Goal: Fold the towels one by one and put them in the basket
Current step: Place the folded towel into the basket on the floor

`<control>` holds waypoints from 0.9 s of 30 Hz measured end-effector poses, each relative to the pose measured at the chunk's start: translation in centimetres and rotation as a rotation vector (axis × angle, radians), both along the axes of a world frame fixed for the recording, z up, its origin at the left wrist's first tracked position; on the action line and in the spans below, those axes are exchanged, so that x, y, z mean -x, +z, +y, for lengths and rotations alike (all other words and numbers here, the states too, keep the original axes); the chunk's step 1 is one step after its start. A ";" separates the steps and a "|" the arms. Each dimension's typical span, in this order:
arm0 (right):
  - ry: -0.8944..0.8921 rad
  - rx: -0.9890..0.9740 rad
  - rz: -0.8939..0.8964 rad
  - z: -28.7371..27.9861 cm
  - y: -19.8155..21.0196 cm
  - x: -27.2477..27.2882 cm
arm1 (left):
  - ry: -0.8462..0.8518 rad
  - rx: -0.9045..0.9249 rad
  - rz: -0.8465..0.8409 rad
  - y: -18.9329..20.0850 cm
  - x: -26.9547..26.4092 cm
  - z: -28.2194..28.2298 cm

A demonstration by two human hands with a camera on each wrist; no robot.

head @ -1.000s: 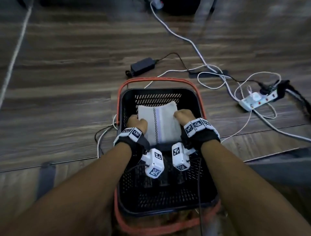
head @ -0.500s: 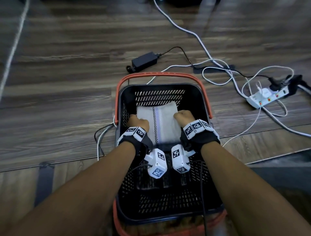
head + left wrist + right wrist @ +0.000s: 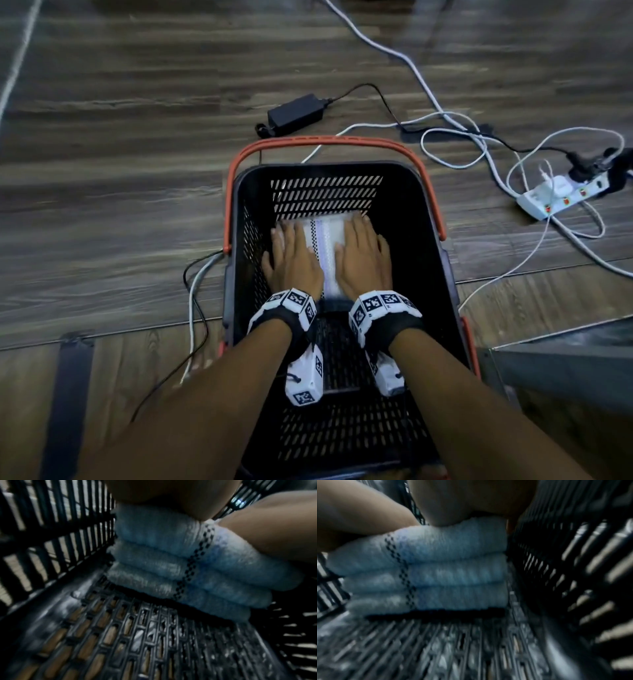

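Note:
A black plastic basket (image 3: 414, 212) with orange handles stands on the wooden floor. Inside it, toward the far end, lies a folded white towel (image 3: 325, 246) with a checked stripe. My left hand (image 3: 291, 260) and right hand (image 3: 363, 257) lie flat on top of it, fingers straight, pressing down side by side. In the left wrist view the folded towel (image 3: 171, 563) shows as a stack of several layers on the basket floor (image 3: 120, 642), my left hand (image 3: 154, 496) on top. The right wrist view shows the same towel (image 3: 445, 568) under my right hand (image 3: 471, 500).
Beyond the basket a black power adapter (image 3: 296, 113) lies on the floor. White and black cables (image 3: 445, 137) run to a white power strip (image 3: 561, 195) at the right. More cables (image 3: 195, 308) trail along the basket's left side.
Both hands have lowered the towel to the basket floor, let go of its sides, and now lie flat on top of it. The head view has moved closer.

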State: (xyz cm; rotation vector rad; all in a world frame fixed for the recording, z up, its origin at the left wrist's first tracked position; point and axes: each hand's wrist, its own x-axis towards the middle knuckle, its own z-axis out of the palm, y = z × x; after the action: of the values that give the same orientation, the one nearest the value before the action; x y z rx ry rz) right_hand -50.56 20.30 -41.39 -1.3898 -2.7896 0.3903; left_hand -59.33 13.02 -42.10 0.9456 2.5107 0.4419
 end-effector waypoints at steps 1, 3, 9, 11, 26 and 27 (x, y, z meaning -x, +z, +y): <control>0.000 0.007 -0.013 -0.2 -0.5 -0.1 | -0.007 -0.001 0.028 -0.5 -0.2 -0.1; 0.000 0.029 -0.017 -0.3 -1.0 -0.1 | -0.013 -0.002 0.068 -1.2 -0.4 -0.2; 0.016 0.238 -0.165 -0.3 2.0 -0.2 | -0.091 0.176 -0.059 1.9 0.0 -0.1; 0.048 0.304 -0.253 -0.7 5.0 -0.6 | -0.118 0.273 -0.144 4.4 0.1 -0.4; -0.200 0.190 -0.028 -10.8 42.0 -17.5 | -0.541 -0.113 0.061 41.8 -5.3 -8.5; -0.224 0.155 -0.004 -11.8 44.3 -19.2 | -0.560 -0.160 0.065 43.8 -6.3 -8.9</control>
State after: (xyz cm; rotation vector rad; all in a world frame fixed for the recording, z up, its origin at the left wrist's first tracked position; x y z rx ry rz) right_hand -31.37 8.52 2.86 -1.7141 -2.6149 0.6085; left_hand -53.02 4.08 1.69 1.6773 2.1502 0.4345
